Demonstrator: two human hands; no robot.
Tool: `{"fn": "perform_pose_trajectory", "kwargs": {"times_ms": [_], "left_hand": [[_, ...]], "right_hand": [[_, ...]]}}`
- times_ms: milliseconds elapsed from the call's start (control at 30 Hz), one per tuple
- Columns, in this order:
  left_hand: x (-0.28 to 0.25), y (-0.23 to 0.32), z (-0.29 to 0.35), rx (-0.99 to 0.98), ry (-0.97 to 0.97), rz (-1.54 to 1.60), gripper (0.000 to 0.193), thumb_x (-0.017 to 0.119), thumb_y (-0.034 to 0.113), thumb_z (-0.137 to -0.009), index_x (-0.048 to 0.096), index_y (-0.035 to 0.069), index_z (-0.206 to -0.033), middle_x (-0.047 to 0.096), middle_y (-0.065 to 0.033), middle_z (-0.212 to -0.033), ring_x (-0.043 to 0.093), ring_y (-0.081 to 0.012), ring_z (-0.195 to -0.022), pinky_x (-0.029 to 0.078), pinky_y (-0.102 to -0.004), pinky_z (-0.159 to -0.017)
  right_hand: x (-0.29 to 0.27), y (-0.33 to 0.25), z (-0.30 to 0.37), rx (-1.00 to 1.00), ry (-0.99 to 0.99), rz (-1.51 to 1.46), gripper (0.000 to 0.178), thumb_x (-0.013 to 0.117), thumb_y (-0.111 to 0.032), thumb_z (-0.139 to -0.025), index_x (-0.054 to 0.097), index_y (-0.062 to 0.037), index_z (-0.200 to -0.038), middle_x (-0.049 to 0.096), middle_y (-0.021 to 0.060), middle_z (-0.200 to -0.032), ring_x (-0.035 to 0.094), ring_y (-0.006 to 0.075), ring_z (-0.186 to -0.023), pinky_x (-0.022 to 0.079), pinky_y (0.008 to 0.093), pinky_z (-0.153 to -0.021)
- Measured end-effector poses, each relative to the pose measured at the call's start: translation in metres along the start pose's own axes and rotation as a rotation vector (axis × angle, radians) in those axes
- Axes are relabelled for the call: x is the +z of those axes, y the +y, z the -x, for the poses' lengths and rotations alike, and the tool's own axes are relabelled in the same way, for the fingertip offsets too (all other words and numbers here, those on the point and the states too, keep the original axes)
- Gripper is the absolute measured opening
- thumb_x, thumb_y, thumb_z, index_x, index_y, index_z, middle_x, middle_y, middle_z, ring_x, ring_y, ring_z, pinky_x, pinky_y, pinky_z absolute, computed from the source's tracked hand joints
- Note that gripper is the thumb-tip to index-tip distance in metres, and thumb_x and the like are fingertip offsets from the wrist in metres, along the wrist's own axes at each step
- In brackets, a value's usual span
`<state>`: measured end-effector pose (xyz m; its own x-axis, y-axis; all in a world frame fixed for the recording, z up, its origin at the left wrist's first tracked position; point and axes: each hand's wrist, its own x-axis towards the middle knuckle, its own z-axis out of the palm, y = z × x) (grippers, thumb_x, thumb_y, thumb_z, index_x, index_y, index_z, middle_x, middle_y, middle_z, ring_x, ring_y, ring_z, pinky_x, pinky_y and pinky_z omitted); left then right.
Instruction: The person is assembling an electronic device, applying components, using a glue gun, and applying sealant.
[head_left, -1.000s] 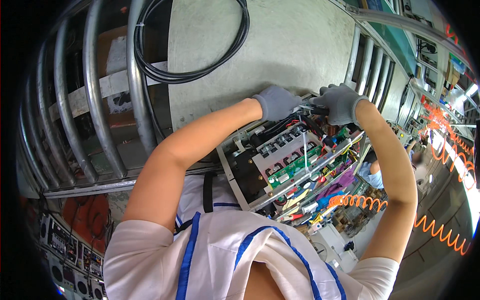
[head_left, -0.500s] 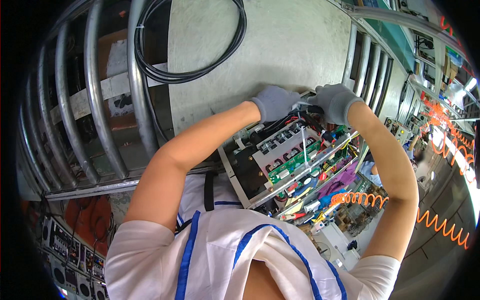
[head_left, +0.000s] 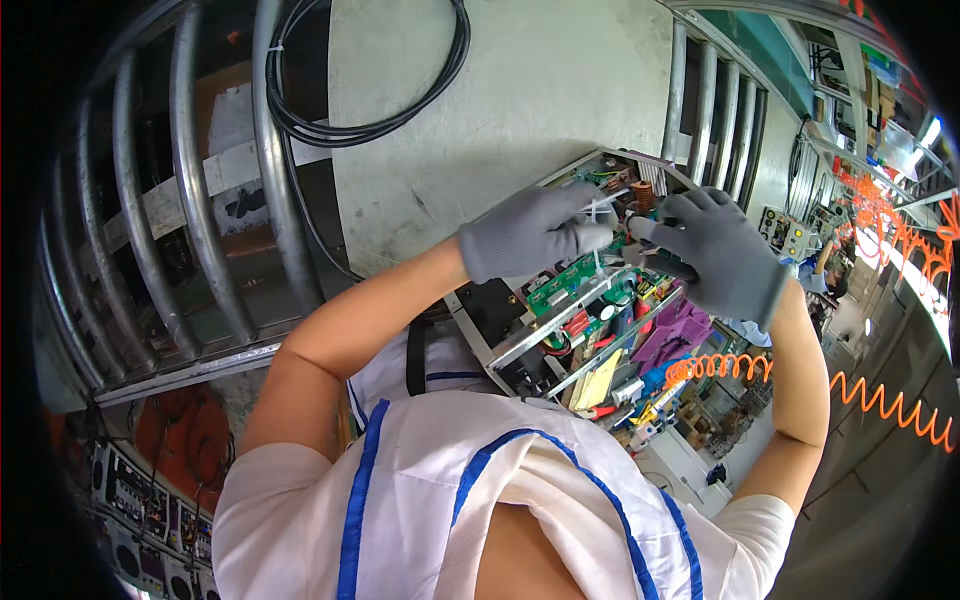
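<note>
Both my hands wear grey knit gloves over an opened electronics unit in a metal frame (head_left: 495, 355). A green circuit board (head_left: 553, 288), a copper coil (head_left: 645, 196) and wiring show inside it. My left hand (head_left: 535, 235) bends over the unit's middle, thumb and fingers closed around a thin white cable tie (head_left: 598, 212). Opposite it, my right hand (head_left: 715, 250) is closed, fingertips pointing at the tie. Something dark lies under its fingers; I cannot make out what it is. Both hands partly cover the parts beneath.
The unit rests by a grey metal worktop (head_left: 430, 200). A coiled black cable (head_left: 375, 130) lies at the far left, beside metal rollers (head_left: 190, 180). An orange spiral hose (head_left: 725, 368) stretches to the right. Purple cloth-like material (head_left: 675, 330) and tools lie near the unit's right side.
My hands have moved from the unit's far edge back toward me, over its middle. The far corner with the copper coil now shows. My left hand has come to the upright white tie.
</note>
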<state>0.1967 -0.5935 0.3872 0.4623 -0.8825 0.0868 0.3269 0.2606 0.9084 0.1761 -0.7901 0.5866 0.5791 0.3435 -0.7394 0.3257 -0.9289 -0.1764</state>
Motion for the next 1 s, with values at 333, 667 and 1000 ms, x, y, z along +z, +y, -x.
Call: {"fn": "perform_pose_trajectory", "kwargs": {"times_ms": [333, 667, 1000], "left_hand": [[0.009, -0.02, 0.0, -0.282, 0.16, 0.098, 0.03, 0.055, 0.027, -0.105, 0.067, 0.001, -0.095, 0.063, 0.0, -0.081, 0.057, -0.0105, -0.077, 0.049, -0.0339, -0.069], [-0.065, -0.096, 0.093, -0.072, 0.041, -0.977, 0.023, 0.063, 0.016, -0.088, 0.065, 0.011, -0.109, 0.065, -0.0095, -0.107, 0.066, -0.0298, -0.097, 0.054, -0.0448, -0.08], [-0.068, -0.106, 0.101, -0.218, -0.19, -1.045, 0.018, 0.062, 0.017, -0.083, 0.065, 0.008, -0.098, 0.066, -0.0119, -0.097, 0.069, -0.0318, -0.088, 0.055, -0.0439, -0.076]], "right_hand": [[0.005, -0.001, -0.019, -0.047, -0.103, 0.012, 0.028, 0.071, -0.017, -0.083, 0.067, -0.015, -0.111, 0.061, 0.0079, -0.091, 0.063, 0.029, -0.095, 0.049, 0.0442, -0.086], [0.056, -0.025, -0.191, -0.169, -0.486, 0.391, 0.041, 0.071, -0.025, -0.08, 0.068, -0.0184, -0.12, 0.062, 0.0078, -0.124, 0.057, 0.0263, -0.121, 0.043, 0.0443, -0.103], [0.101, -0.032, -0.208, -0.188, -0.533, 0.302, 0.054, 0.071, -0.028, -0.077, 0.061, -0.0227, -0.13, 0.061, 0.0095, -0.124, 0.058, 0.0281, -0.119, 0.044, 0.045, -0.099]]}}
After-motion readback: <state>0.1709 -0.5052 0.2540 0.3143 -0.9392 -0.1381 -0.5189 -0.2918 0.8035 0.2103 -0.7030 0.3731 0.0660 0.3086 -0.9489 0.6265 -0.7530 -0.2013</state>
